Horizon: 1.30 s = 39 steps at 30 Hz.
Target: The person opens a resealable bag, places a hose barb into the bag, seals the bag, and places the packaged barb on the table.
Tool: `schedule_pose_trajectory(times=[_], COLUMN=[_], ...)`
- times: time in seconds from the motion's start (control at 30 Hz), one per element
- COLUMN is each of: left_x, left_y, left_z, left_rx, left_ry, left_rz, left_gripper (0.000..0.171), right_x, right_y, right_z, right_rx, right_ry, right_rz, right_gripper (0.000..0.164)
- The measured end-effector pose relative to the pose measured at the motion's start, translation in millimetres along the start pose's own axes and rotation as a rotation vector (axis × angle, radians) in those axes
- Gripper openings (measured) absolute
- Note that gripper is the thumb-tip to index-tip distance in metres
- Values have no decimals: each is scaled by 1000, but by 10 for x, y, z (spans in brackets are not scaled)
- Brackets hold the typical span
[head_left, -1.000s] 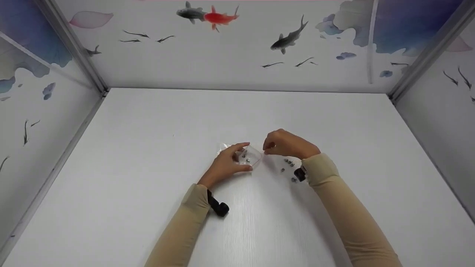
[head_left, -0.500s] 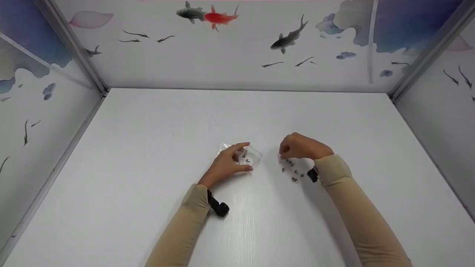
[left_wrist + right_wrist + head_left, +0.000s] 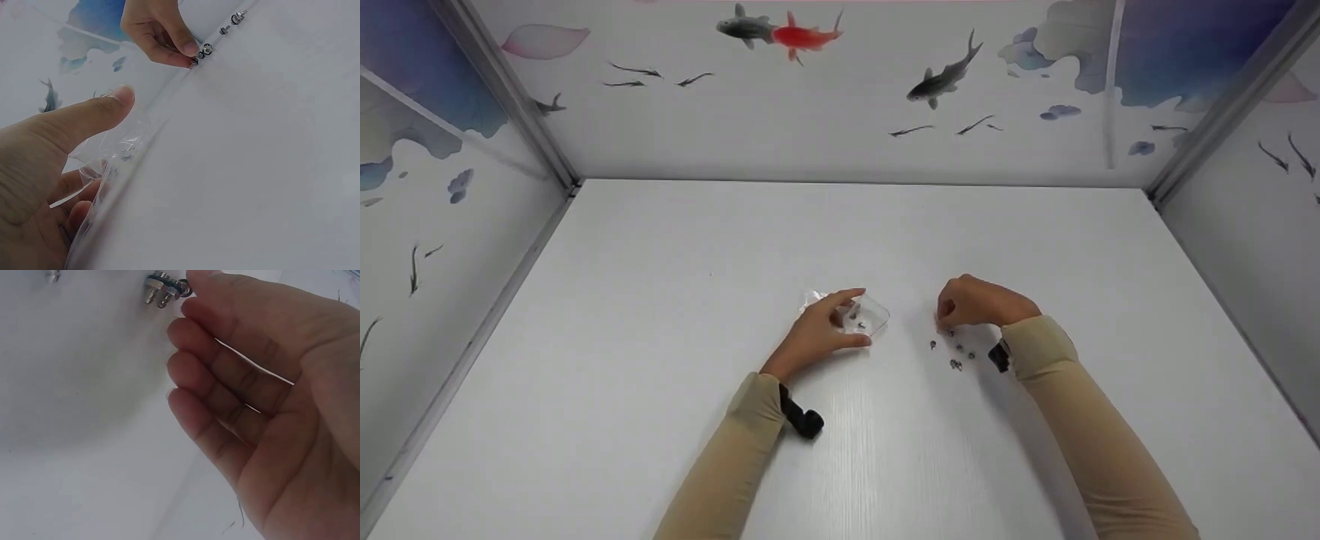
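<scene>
My left hand [image 3: 814, 334] curls around a clear plastic bag [image 3: 876, 313], thumb on the near side and fingers on the far side. Crinkled film of the bag [image 3: 132, 138] shows beyond the thumb in the left wrist view. A few small screws [image 3: 860, 325] lie inside it. To the right, my right hand [image 3: 979, 301] is down at the table, thumb and index finger pinching a small metal screw [image 3: 193, 63]. Other screws with dark washers [image 3: 160, 289] sit right beside those fingertips.
Several loose screws [image 3: 956, 365] are scattered on the white table [image 3: 840, 232] below and around the right hand. Printed panels [image 3: 840, 112] with fish drawings enclose the table at the back and both sides. Each wrist wears a black camera mount [image 3: 808, 424].
My right hand has moved from beside the bag's mouth rightward and down to the loose screws, where its fingertips now pinch one. The left hand and bag have stayed in place.
</scene>
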State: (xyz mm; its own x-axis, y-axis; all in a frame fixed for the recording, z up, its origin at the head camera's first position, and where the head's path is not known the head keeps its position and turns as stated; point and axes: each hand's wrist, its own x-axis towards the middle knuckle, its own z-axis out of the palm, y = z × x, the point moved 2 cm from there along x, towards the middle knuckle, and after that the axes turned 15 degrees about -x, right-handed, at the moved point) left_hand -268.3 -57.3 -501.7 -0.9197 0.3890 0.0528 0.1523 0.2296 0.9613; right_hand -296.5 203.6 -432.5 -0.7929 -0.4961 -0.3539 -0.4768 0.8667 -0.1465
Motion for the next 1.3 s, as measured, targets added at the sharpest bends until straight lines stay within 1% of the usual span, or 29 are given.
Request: schedule_pose_trajectory(times=[0.23, 0.43, 0.57, 0.9, 1.1, 1.3], left_x=[-1, -3, 1, -2, 2, 1], left_y=[20, 30, 27, 21, 15, -2], left_z=[0, -1, 0, -4, -6, -6], left_rx=[-6, -3, 0, 3, -2, 0], left_ry=[-6, -10, -11, -11, -10, -13], left_rz=[-2, 0, 3, 13, 14, 25], left_gripper=[78, 77, 78, 78, 79, 80], right_x=[-11, -16, -11, -3, 24, 40], right_y=[1, -3, -2, -11, -54, -111], right_z=[16, 22, 18, -36, -85, -130], right_rx=[22, 2, -17, -5, -11, -12], right_ry=[-17, -15, -4, 6, 41, 75], right_rz=[21, 46, 30, 5, -36, -56], right_gripper=[8, 8, 8, 12, 11, 11])
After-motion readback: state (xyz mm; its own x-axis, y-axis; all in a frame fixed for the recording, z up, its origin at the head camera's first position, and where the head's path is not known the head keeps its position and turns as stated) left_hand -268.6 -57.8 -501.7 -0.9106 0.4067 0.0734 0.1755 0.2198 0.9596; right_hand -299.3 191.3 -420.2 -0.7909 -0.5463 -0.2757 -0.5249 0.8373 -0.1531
